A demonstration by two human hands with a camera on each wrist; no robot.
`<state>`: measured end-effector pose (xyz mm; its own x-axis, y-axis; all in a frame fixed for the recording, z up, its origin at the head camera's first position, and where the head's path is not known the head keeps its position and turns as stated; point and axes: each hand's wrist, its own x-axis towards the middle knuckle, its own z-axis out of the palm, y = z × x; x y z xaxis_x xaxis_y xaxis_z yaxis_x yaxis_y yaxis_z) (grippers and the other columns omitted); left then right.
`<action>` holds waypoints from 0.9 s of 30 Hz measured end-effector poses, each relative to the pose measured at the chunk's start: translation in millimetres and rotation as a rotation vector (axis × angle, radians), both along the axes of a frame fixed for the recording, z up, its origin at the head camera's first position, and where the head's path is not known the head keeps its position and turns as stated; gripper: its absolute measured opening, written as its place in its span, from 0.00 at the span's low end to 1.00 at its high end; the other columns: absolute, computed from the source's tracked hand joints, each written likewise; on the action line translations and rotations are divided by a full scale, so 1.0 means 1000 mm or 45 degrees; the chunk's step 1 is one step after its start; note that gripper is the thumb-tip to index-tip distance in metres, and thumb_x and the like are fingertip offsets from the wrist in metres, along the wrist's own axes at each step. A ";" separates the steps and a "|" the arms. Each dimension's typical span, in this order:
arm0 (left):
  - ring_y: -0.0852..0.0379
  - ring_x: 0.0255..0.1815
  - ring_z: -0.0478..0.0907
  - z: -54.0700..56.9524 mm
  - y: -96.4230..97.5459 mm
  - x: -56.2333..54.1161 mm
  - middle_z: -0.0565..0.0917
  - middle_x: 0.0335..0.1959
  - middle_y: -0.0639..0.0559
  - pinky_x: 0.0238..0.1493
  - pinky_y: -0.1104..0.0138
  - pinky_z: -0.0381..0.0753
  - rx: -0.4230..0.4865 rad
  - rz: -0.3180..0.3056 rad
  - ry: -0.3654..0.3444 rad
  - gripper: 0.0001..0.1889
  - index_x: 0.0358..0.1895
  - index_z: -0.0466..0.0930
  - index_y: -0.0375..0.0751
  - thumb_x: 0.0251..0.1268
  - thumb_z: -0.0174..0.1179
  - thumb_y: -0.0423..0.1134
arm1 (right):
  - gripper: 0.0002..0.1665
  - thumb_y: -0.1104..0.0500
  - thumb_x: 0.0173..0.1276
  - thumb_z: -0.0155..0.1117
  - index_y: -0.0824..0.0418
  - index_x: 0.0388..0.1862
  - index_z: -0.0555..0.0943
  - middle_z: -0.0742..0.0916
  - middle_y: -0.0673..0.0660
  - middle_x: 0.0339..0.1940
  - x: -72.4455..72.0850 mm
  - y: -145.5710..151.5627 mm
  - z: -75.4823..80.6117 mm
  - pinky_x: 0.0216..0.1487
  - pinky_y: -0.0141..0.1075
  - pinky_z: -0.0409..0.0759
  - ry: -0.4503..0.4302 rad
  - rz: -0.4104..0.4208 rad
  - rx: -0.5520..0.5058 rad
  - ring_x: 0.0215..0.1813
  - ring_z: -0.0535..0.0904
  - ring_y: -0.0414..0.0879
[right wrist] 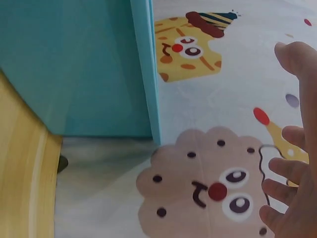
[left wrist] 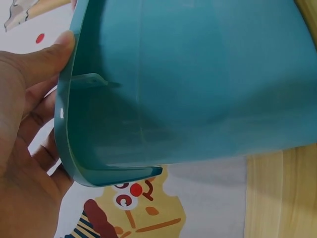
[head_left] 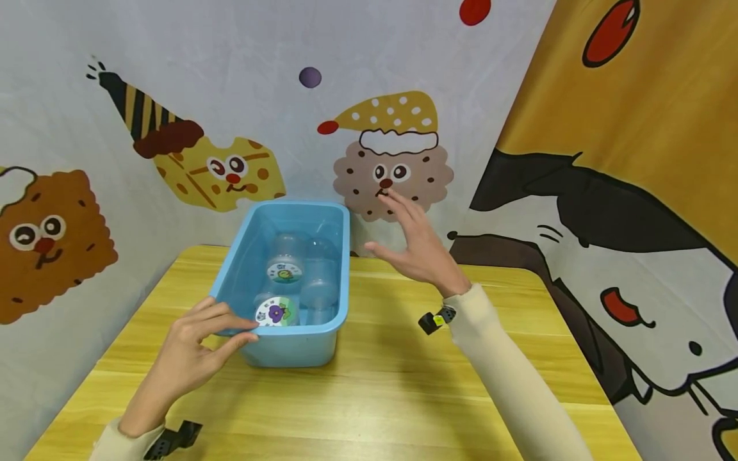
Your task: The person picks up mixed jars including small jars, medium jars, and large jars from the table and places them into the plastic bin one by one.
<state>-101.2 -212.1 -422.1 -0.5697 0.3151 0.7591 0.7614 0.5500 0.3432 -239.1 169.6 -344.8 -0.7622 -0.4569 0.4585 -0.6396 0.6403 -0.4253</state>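
Observation:
A light-blue plastic bin (head_left: 300, 347) stands at the back left of the table. Inside it lie several clear plastic jars, two with round printed labels: one jar (head_left: 277, 312) shows a purple flower, another jar (head_left: 285, 272) a green and yellow picture. My left hand (head_left: 193, 342) pinches the bin's near left rim; in the left wrist view the thumb (left wrist: 63, 42) lies on the rim with fingers on its other side. My right hand (head_left: 418, 246) hovers right of the bin, touching nothing, its fingers extended and thumb apart. In the right wrist view the bin's side (right wrist: 79, 69) is beside it.
The yellow wooden table (head_left: 392, 397) spreads in front of and to the right of the bin. A white cloth backdrop (head_left: 230, 51) with cartoon figures hangs behind the table. A yellow cartoon-printed cloth (head_left: 663, 128) hangs at the right.

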 end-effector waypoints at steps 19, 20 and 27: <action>0.69 0.35 0.71 0.011 -0.002 0.007 0.83 0.31 0.68 0.39 0.76 0.67 -0.083 0.024 -0.143 0.20 0.37 0.92 0.54 0.40 0.81 0.26 | 0.48 0.39 0.71 0.67 0.41 0.84 0.57 0.57 0.50 0.86 0.014 0.068 -0.019 0.78 0.67 0.54 0.002 -0.223 -0.043 0.85 0.50 0.58; 0.69 0.36 0.71 0.012 -0.003 0.007 0.83 0.31 0.67 0.40 0.76 0.68 -0.083 0.024 -0.141 0.20 0.38 0.92 0.54 0.40 0.81 0.26 | 0.47 0.40 0.71 0.67 0.42 0.84 0.57 0.57 0.52 0.86 0.015 0.072 -0.021 0.78 0.67 0.53 0.007 -0.236 -0.038 0.85 0.50 0.59; 0.54 0.52 0.76 0.010 -0.009 -0.001 0.87 0.42 0.51 0.62 0.76 0.69 0.038 -0.005 -0.017 0.13 0.45 0.91 0.49 0.60 0.75 0.49 | 0.47 0.41 0.73 0.66 0.46 0.84 0.58 0.58 0.56 0.86 0.024 0.099 -0.033 0.77 0.70 0.50 -0.007 -0.313 -0.048 0.85 0.49 0.62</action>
